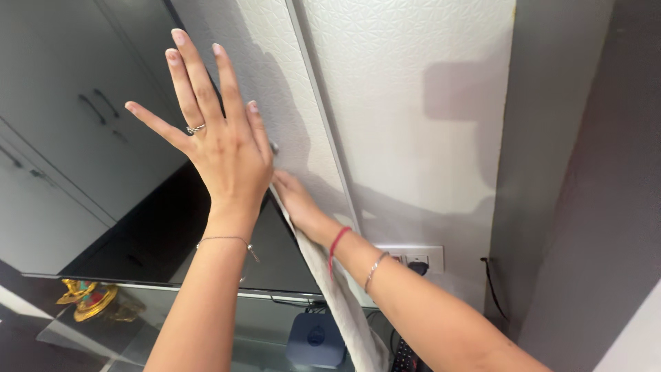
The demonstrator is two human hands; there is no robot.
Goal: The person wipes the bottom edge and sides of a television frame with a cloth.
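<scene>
Left hand [231, 148]: raised flat, fingers [186, 69] spread and straight, released, gripping nothing; palm against the top right corner of the dark screen, fingertips reaching up over the white textured wall panel [385, 89].
Right hand [295, 198]: tucked just behind and right of the left palm, pressed to the panel; fingers mostly hidden, closed or not cannot be told.
Cloth [337, 303]: pale grey, under the right hand at its upper end, hanging down along the screen's right edge, below the fingers, toward the near bottom.
Screen [158, 234]: dark, glossy, left of the cloth, reflecting cabinet doors.
Wall socket [413, 258]: white, right of the right wrist.
Small box [315, 339]: blue-grey, below the screen.
Brass ornament [86, 296]: far left, low.
</scene>
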